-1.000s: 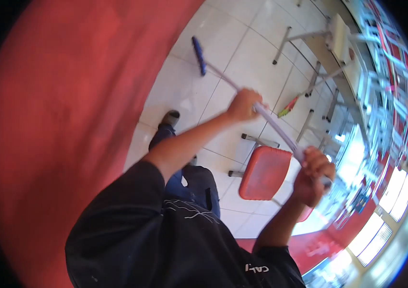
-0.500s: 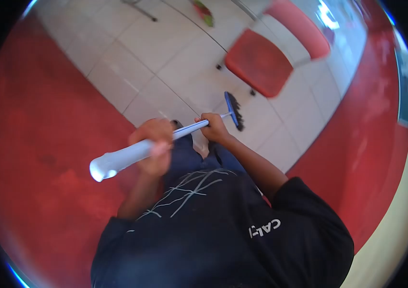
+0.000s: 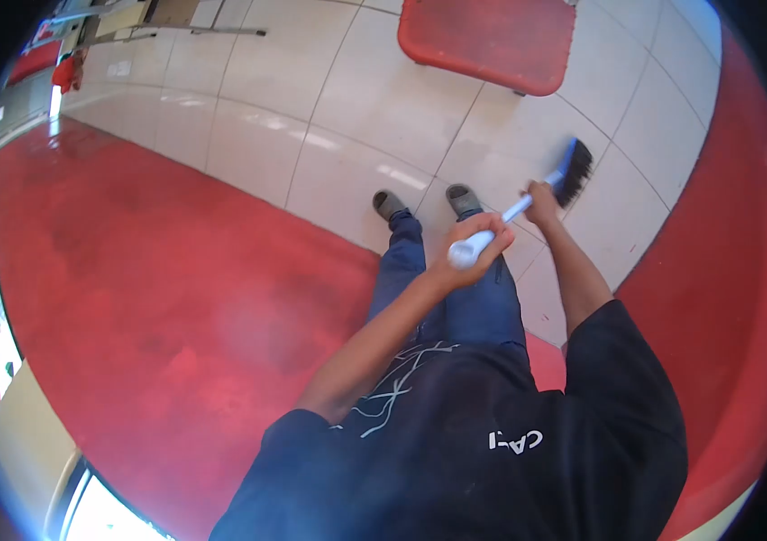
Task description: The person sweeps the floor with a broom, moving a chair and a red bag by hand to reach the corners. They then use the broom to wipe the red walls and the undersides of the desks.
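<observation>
Left hand (image 3: 481, 245) and right hand (image 3: 541, 204) have swung rightward, gripping the broom (image 3: 517, 209).

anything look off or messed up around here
Nothing looks clearly spilled or broken. One small oddity: a faint reddish mark on the pale floor tiles beside the right forearm stands out, though it is too small to identify.

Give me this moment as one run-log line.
left hand: around broom handle, near its end | right hand: around handle, nearer bristles | broom head: over pale tiles, floor contact unclear | red seat: ahead
</observation>
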Motion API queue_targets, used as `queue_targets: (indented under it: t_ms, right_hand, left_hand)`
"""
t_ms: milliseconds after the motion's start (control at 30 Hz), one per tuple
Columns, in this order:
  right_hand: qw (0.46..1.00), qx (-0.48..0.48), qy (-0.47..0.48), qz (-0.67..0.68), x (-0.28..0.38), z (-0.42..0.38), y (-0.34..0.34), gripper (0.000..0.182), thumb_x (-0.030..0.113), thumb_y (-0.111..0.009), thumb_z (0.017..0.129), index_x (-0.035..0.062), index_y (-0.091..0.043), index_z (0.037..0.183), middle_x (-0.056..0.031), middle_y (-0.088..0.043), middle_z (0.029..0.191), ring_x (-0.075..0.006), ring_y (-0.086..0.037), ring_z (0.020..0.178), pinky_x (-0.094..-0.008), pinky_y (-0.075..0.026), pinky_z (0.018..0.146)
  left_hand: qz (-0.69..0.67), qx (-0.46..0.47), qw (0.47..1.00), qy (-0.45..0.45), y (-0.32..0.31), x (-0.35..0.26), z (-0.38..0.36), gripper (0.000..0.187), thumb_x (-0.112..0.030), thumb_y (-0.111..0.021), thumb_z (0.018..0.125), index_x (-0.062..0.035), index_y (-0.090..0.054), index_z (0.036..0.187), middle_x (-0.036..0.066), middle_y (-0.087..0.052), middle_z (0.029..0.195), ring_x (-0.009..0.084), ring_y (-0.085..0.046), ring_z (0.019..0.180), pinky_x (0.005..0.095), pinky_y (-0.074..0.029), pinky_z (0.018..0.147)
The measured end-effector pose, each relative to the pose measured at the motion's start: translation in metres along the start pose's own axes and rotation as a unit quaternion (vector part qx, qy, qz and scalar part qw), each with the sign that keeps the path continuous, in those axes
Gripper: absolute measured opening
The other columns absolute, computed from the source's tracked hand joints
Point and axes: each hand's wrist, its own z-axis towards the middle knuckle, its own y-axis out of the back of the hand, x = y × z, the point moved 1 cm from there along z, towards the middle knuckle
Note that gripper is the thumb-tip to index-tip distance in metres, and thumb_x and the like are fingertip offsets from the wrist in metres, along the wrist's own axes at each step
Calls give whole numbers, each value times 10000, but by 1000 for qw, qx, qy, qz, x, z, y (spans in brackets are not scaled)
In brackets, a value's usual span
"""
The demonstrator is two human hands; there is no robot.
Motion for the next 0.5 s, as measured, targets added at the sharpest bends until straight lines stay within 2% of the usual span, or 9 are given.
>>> queue_targets:
  t_ms: [67,100,167,233,267,300,367,467,500]
  right_hand:
    - [967,-165,153,121,81,5,-34,191,86,-624,589,82,-521,750,-160,-527,759,-359,-505,783,-437,-432,698]
    - [961,-134,190,151,116,16,-89,221,76,-629,579,91,-499,757,-158,-511,754,-360,-491,792,-454,-417,676]
    - [908,-113,264,304,233,10,-72,246,75,-635,558,95,-498,761,-157,-512,754,-348,-492,764,-429,-410,635]
    - [856,79,237,453,298,30,-149,222,97,-666,616,86,-506,771,-189,-534,810,-390,-514,753,-462,-463,699]
    - [869,59,372,320,330,34,-111,213,107,-664,627,89,-508,771,-191,-534,832,-386,-514,748,-457,-462,682]
    - [860,68,388,324,355,38,-89,206,114,-660,637,85,-511,776,-195,-532,855,-387,-521,758,-457,-464,679]
    - [843,99,410,333,397,18,-56,193,126,-651,656,79,-516,785,-204,-530,900,-390,-536,778,-458,-469,674]
    - [892,110,354,258,423,-16,17,189,145,-645,680,68,-522,801,-219,-516,956,-400,-560,803,-464,-473,672]
    - [903,95,344,241,420,-19,15,192,152,-648,683,65,-525,802,-214,-531,925,-404,-568,796,-469,-474,673]
  left_hand:
    - [85,-75,992,-56,42,-53,-34,171,-157,-664,810,-30,-553,782,58,-532,712,158,-510,663,289,-419,634]
    - [149,-97,980,-85,71,-66,-53,194,-153,-683,785,-31,-534,756,57,-532,717,187,-518,669,313,-427,639]
    - [259,-111,956,-81,96,-87,-81,237,-148,-711,744,-37,-503,717,57,-526,715,230,-524,677,348,-432,665]
    - [349,-108,931,-22,97,-118,-96,270,-147,-728,713,-47,-478,692,58,-512,701,258,-522,681,369,-424,706]
    - [362,-123,924,-20,96,-127,-99,284,-148,-735,697,-50,-469,685,58,-507,695,259,-519,679,374,-413,728]
    - [375,-134,917,-20,95,-133,-104,299,-148,-743,681,-52,-460,678,58,-501,688,260,-517,676,379,-402,750]
    - [385,-152,909,-44,105,-152,-126,353,-191,-766,666,-73,-434,657,39,-499,689,232,-517,679,388,-357,836]
    - [221,-136,958,-120,155,-191,-177,374,-248,-773,685,-94,-434,648,16,-501,699,207,-525,713,396,-364,852]
    - [190,-141,960,-150,178,-191,-192,359,-319,-711,765,-107,-433,682,35,-499,754,201,-532,767,414,-376,888]
